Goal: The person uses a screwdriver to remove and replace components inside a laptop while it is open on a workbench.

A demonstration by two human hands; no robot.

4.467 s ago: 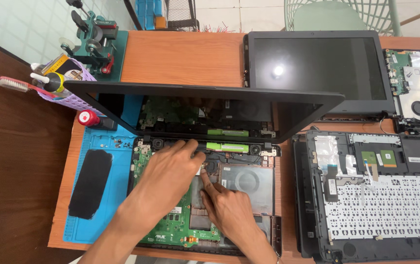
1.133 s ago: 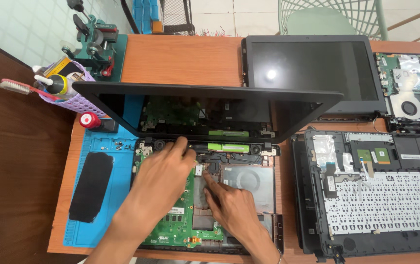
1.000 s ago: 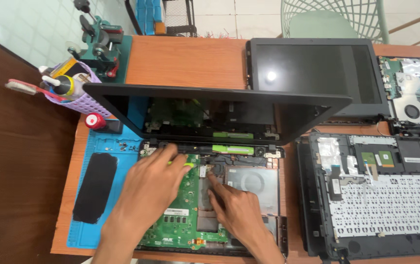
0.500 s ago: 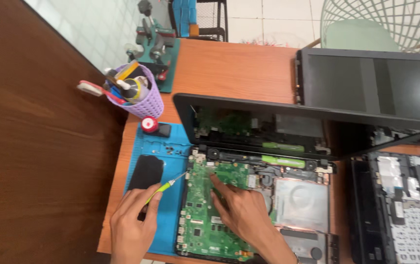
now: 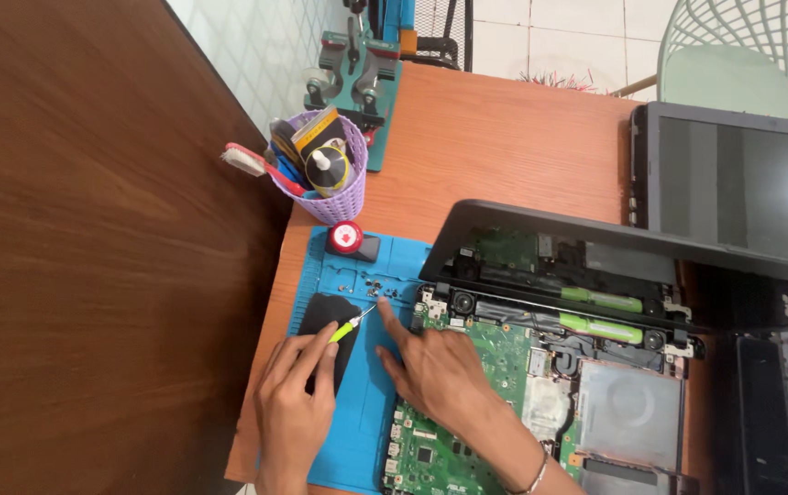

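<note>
Blue matting point(image 5: 357, 440) lies under both hands on the wooden counter point(image 5: 504, 137). Left hand point(image 5: 297, 403) pinches a small screwdriver point(image 5: 350, 324) with a green grip, its tip aimed up and to the right toward a scatter of tiny screws point(image 5: 377, 290) just beyond it. Under this hand lies a black pad point(image 5: 320, 316). Right hand point(image 5: 435, 367) rests just beside the left, fingers loosely spread, forefinger stretched out onto the mat near the screws, palm over the green circuit board point(image 5: 449, 449) of an opened laptop point(image 5: 595, 275). Beyond the left hand stands a purple basket point(image 5: 334, 197) of tools.
</note>
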